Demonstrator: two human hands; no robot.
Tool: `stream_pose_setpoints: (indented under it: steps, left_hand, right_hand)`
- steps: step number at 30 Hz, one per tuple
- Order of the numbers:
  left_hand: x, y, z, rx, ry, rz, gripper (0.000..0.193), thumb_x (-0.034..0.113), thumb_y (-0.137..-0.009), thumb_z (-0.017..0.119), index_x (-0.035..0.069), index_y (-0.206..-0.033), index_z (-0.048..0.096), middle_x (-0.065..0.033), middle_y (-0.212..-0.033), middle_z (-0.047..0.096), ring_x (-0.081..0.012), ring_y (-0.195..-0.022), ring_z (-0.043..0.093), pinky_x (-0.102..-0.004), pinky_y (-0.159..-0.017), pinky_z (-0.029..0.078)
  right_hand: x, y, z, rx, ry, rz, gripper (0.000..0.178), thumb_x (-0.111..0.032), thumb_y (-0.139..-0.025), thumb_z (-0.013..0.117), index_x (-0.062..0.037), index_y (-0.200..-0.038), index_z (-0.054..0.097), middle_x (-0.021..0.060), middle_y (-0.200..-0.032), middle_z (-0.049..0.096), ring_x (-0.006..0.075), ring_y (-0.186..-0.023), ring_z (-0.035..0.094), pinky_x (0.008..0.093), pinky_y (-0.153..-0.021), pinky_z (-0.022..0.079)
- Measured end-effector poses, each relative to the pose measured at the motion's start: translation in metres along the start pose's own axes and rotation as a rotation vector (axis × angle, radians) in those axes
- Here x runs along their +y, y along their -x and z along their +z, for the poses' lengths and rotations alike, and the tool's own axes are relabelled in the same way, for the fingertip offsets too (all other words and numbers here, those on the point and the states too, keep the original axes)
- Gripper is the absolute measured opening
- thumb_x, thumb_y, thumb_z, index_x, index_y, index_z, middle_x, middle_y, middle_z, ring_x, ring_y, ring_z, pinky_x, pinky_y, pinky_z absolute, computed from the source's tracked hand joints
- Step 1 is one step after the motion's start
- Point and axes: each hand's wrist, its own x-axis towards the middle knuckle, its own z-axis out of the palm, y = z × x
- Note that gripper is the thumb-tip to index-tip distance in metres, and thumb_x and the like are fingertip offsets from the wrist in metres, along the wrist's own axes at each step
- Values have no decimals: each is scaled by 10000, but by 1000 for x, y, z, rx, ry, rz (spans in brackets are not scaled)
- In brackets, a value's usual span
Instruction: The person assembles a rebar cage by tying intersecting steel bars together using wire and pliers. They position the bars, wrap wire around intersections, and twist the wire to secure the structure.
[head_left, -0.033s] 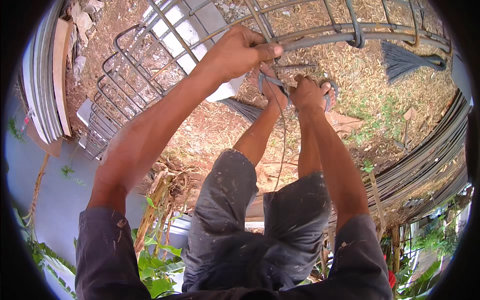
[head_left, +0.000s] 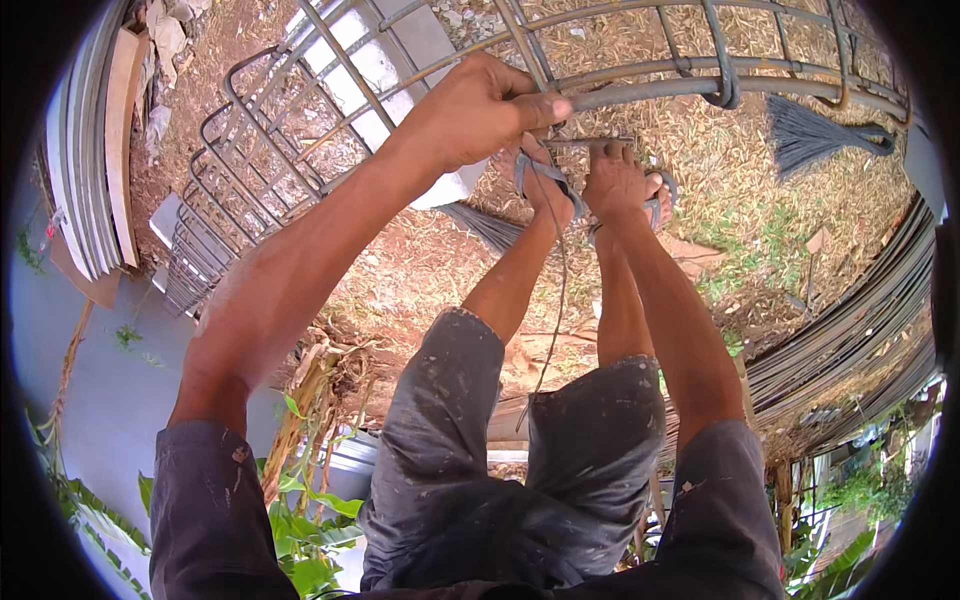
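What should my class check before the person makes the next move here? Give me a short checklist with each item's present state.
1. Left hand on the steel bars: ok, thumb and fingers close at a crossing.
2. Thin wire clear of the legs: not ok, its loose length dangles in front of them.
3. Right hand gripping the thin rod: cannot tell, the fingers overlap it in view.
4. Hands protected: not ok, both are bare.
5. Feet protected: not ok, open sandals leave toes exposed.
6. Dark wire bundle in view: ok, at the right.

Daylit straw-littered ground; grey surface; green leaves.
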Motion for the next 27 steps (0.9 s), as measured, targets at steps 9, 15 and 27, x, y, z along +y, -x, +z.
stream_pose_setpoints:
  steps: [9, 15, 27]
  left_hand:
    - [-18, -12, 7, 75, 46, 77, 432, 431, -802, 724, 10, -709, 711, -43, -561, 576, -126, -563, 538, -299, -549, 398]
    - [-11, -5, 4, 78, -22, -15, 449, 453, -780, 719, 6, -733, 724, -80, -576, 588, -166, -588, 559, -320, -583, 425]
    - [-4, -6, -2, -12, 42, -56, 412, 363, -813, 706, -24, -955, 711, -98, -775, 676, -179, -687, 596, -328, -634, 471]
  right_hand:
    - [59, -160, 141, 178, -1284, -1064, 577, -211, -944, 500, -150, -1470, 272, 117, -1497, 312, 276, -1390, 292, 462, -1080, 297]
    - [21, -84, 45, -85, 588, -461, 442, -197, -846, 614, -17, -1231, 490, 181, -1151, 606, 293, -1032, 626, 407, -822, 481]
    - [1, 130, -133, -269, -864, 94, 652, -43, -824, 499, -142, -1449, 343, 294, -1021, 629, 447, -999, 609, 466, -880, 463]
